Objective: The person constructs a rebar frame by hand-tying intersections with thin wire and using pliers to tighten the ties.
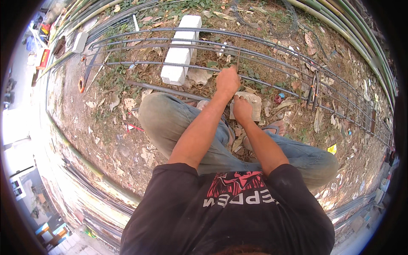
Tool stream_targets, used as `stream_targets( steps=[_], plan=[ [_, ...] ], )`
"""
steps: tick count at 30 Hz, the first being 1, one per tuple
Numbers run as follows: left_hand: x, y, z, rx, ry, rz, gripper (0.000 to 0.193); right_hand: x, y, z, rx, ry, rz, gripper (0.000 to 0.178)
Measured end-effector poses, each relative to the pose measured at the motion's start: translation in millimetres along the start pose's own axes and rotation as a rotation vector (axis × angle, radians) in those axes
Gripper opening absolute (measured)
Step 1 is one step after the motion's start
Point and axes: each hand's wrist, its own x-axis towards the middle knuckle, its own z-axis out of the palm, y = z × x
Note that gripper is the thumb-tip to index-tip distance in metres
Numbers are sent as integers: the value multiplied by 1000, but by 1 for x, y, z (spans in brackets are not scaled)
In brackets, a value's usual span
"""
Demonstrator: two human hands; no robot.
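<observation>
A long rebar cage [199,67] of dark rods and thin stirrups lies across the ground before me. My left hand [228,81] is closed at its nearest rod, where a thin rusty stirrup [238,50] meets it. Just below and to the right, my right hand [243,111] is closed in front of a pale rough block [253,104]; what its fingers hold, if anything, is hidden. Toward the left, a long white block [182,51] props up the cage. Pincers with dark, orange-marked handles [313,90] hang on the rods further right.
A steel pipe [170,90] lies beside my left knee. A handsaw with an orange handle [81,84] rests at the left. Green bamboo poles [340,29] line the far right, and more poles [85,19] lie far left. Dry leaves and litter cover the ground.
</observation>
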Motion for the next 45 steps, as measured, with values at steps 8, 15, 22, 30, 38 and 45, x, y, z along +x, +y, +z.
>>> stream_targets(
  steps=[8, 15, 22, 30, 38, 45],
  plan=[
    [12, -5, -25, 63, -127, 27, 33, -6, 23, 14, 128, 21, 61, 17],
    [30, -7, -37, 84, -190, 41, 30, -9, 16, -17, 1065, 39, 597, 23],
    [33, -15, -32, 29, -220, 140, 35, -29, -11, -41, 1306, 26, 577, 23],
    [29, -19, -15, 95, -133, 199, 38, -22, -21, -48, 1337, -47, 563, 23],
    [37, -23, -26, -58, -137, 177, 40, -13, -28, -38, 1460, -21, 550, 23],
    [37, -21, -27, 99, -192, 21, 40, 17, -43, -32, 1252, 210, 555, 22]
  ],
)
